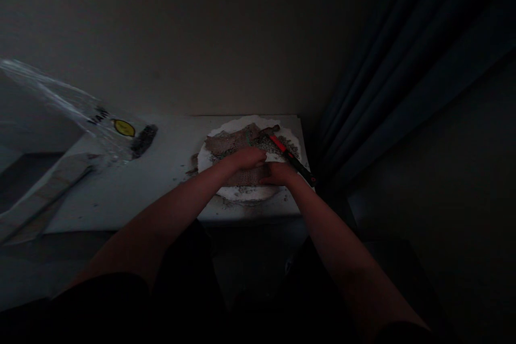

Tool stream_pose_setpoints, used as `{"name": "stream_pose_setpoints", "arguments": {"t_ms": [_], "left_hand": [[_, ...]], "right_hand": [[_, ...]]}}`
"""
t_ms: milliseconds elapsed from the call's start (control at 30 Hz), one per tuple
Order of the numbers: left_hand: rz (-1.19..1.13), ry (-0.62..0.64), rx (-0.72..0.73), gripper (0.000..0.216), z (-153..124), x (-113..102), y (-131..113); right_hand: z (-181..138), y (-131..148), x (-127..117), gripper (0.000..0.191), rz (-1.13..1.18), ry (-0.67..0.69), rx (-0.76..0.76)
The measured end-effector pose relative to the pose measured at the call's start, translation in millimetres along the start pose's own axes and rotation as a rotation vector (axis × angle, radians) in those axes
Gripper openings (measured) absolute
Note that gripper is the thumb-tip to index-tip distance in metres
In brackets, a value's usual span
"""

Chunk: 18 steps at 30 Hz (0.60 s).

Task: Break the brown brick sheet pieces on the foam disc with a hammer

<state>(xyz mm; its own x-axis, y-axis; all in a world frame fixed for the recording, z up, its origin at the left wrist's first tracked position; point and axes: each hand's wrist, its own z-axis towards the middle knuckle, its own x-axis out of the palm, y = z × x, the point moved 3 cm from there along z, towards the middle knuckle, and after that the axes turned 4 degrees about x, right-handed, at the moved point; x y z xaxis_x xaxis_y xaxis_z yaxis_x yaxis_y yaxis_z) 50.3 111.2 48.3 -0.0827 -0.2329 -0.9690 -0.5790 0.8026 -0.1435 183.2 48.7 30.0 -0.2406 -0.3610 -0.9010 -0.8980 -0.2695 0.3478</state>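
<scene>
My left hand [250, 157] is over a brown, loosely woven mesh cloth [244, 177], fingers curled closed; what they hold, if anything, is hidden. Beside it my right hand [279, 173] rests on the cloth's right part, thumb and fingers apart. The cloth lies on a ragged-edged white round sheet [234, 193]. Small grey gravel-like bits [288, 145] are scattered on this sheet behind my hands. A hammer [288, 156] with a red and black handle lies slantwise across the right side, its head at the back. A small green strip [248, 138] shows behind my left hand.
The white table [169, 188] stands against a wall. On its left are a crumpled clear plastic bag [100, 129] with a yellow lemon print and dark material inside, and a long dark thin rod [60, 199]. Dark curtains [387, 80] hang on the right. The light is dim.
</scene>
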Motion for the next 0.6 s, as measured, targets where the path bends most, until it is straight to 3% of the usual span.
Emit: {"name": "stream_pose_setpoints", "arguments": {"t_ms": [267, 400, 600], "left_hand": [[-0.061, -0.035, -0.035, 0.02, 1, -2, 8], [-0.065, -0.066, -0.12, 0.025, -6, 2, 4], [-0.11, -0.251, -0.173, 0.026, -20, 22, -1]], "right_hand": [[-4, 3, -6, 0.062, -0.029, 0.013, 0.016], [-8, -5, -17, 0.054, -0.036, -0.066, 0.1], [-9, -8, -21, 0.047, -0.126, -0.173, 0.067]]}}
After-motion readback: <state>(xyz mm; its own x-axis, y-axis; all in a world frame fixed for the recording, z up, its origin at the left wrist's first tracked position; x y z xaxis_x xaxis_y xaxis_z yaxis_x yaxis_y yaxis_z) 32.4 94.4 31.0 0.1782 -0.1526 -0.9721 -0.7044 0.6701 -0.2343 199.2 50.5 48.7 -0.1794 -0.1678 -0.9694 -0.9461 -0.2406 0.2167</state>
